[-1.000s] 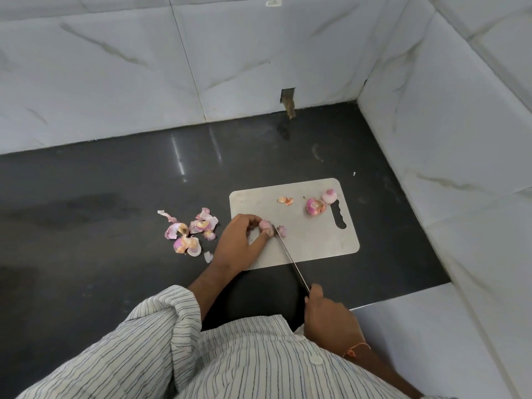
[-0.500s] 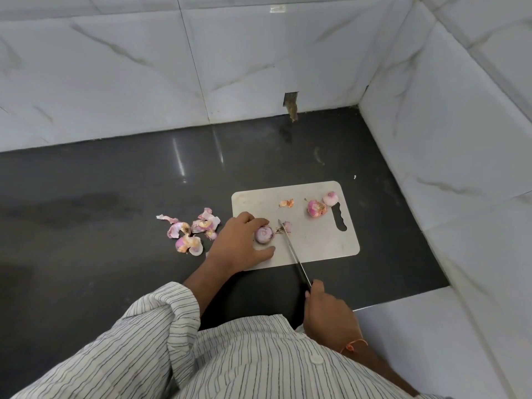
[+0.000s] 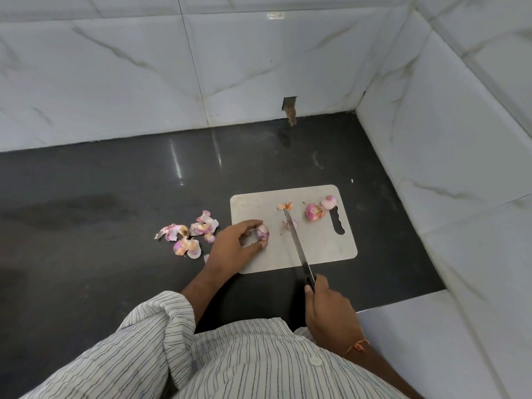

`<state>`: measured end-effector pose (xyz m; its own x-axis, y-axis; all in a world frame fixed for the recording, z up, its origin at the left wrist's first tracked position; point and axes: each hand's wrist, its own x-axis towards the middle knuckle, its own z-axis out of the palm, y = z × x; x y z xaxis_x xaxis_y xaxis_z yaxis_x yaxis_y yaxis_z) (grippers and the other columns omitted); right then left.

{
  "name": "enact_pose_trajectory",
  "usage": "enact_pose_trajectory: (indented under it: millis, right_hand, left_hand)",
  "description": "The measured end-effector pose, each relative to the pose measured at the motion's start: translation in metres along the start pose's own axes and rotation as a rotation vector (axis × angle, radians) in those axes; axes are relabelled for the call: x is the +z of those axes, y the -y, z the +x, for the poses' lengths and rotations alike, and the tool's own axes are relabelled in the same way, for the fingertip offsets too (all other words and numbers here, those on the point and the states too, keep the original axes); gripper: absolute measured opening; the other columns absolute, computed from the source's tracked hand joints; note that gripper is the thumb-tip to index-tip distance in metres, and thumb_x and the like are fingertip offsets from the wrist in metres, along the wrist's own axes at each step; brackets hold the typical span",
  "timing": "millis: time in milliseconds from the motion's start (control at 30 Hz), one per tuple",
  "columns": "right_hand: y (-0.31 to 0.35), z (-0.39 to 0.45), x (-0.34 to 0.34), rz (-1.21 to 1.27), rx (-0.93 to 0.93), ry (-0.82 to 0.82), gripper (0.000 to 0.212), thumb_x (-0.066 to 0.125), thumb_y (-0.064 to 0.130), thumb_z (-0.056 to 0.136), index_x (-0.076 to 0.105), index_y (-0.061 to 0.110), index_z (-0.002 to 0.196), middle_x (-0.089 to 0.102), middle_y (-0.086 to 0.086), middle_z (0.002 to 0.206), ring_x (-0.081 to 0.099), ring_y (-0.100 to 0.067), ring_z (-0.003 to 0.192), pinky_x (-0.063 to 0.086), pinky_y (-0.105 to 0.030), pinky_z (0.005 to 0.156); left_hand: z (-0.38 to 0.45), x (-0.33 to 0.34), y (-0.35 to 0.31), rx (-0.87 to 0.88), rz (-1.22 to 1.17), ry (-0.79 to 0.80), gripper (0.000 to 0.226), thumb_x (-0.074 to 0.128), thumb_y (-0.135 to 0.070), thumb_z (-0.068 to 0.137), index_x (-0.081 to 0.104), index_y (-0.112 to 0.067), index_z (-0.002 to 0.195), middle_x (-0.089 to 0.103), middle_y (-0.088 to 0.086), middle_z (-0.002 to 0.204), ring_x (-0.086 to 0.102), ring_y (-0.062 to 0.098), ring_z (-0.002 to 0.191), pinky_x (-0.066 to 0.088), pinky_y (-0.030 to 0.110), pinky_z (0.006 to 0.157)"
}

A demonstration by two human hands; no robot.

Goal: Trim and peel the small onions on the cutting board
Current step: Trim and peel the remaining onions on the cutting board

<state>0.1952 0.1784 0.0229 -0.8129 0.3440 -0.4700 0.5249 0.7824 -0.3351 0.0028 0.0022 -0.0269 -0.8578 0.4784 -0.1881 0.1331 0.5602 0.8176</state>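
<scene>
Left hand: the left hand (image 3: 233, 246) is sitting at the lower left corner of the cutting board (image 3: 322, 249), grip curled around a small onion (image 3: 262, 232) that it's pinching between thumb and fingertips, so holding the onion.
Right hand: the right hand (image 3: 328, 312) is hanging out just below the board, lower centre of the frame, grip wrapped tight round the handle of the knife (image 3: 299, 249).
Knife: blade is running up and a bit left across the middle of the board, tip ending up right by an orange skin scrap (image 3: 285, 206) near the board's top edge. A pale onion trimming (image 3: 290, 224) is lying just beside the blade, can't tell if it's touching.
Other onions: two more small onions are waiting in the board's upper right, a pinkish one (image 3: 314, 211) and a paler one (image 3: 328, 201), pretty much touching each other, right next to the handle slot.
Peels: a pile of pink skins (image 3: 187, 233) is sitting on the dark bench (image 3: 100, 211) just left of the board, centre left of the frame.
Surroundings: white marble-look tiles (image 3: 115, 67) are filling the top and right of the frame; a striped shirt sleeve (image 3: 161, 326) is covering the bottom.
</scene>
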Motion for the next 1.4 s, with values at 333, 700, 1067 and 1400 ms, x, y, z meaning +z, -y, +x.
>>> enact_pose_trajectory:
  millis: [333,700,1067,1400]
  right_hand:
    - [0.019,-0.003,-0.009,0.079,-0.053,0.073,0.027,0.033,0.041,0.114,0.044,0.022,0.128,0.063,0.011,0.087,0.069,-0.014,0.08,0.06,-0.03,0.077]
    - [0.031,0.0,-0.006,0.051,-0.028,0.152,0.033,0.033,0.043,0.114,0.043,0.021,0.136,0.062,0.008,0.094,0.069,-0.014,0.087,0.06,-0.033,0.081]
    - [0.039,0.002,-0.006,0.015,-0.019,0.173,0.028,0.033,0.042,0.114,0.043,0.02,0.128,0.06,0.008,0.09,0.068,-0.013,0.083,0.061,-0.034,0.08]
    - [0.075,0.034,-0.021,-0.069,-0.068,0.082,0.02,0.034,0.033,0.113,0.044,0.017,0.118,0.069,-0.005,0.098,0.068,-0.025,0.085,0.044,-0.035,0.067]
  left_hand:
    - [0.0,0.005,0.005,0.011,-0.066,-0.095,0.047,0.082,-0.044,0.093,0.072,-0.032,0.137,0.072,-0.018,0.127,0.067,-0.001,0.108,0.056,0.018,0.089]
    - [0.003,0.008,0.01,-0.021,-0.079,-0.103,0.047,0.085,-0.04,0.09,0.074,-0.03,0.135,0.073,-0.019,0.123,0.066,-0.006,0.105,0.051,0.008,0.085]
    - [0.003,0.014,0.015,-0.024,-0.117,-0.161,0.044,0.09,-0.038,0.085,0.079,-0.03,0.127,0.076,-0.021,0.116,0.066,-0.004,0.102,0.056,0.016,0.086]
    - [0.002,0.013,0.016,-0.001,-0.123,-0.16,0.044,0.09,-0.035,0.085,0.079,-0.029,0.127,0.075,-0.023,0.112,0.065,-0.008,0.1,0.051,0.01,0.084]
